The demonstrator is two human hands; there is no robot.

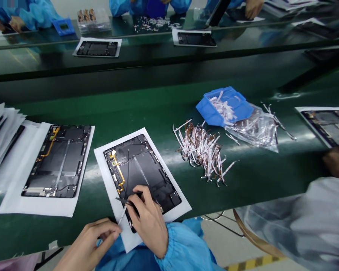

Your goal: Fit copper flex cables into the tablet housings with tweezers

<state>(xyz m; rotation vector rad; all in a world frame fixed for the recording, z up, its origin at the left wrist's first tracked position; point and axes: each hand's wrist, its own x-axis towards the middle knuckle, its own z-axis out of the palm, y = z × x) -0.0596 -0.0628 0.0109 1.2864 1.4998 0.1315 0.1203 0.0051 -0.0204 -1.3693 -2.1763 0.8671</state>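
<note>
An opened tablet (156,178) lies on a white paper sheet (169,215) in front of me, its black inside facing up. An orange flex cable (119,171) runs along its left side. Over the lower part, my right hand (151,224) is closed around black tweezers (123,201), whose tips point left. Beside the sheet's lower left edge, my left hand (97,239) pinches the end of a thin whitish strip (122,215). The strip's upper end meets the tweezers; whether they grip it I cannot tell. My right hand hides the tablet's lower left part.
Left of me lie a second opened tablet (73,160) and stacked sheets (2,139). To the right are a heap of thin flex strips (200,148), a blue bin (210,114) and a plastic bag (260,130). A co-worker's hand (337,162) touches another tablet (333,126).
</note>
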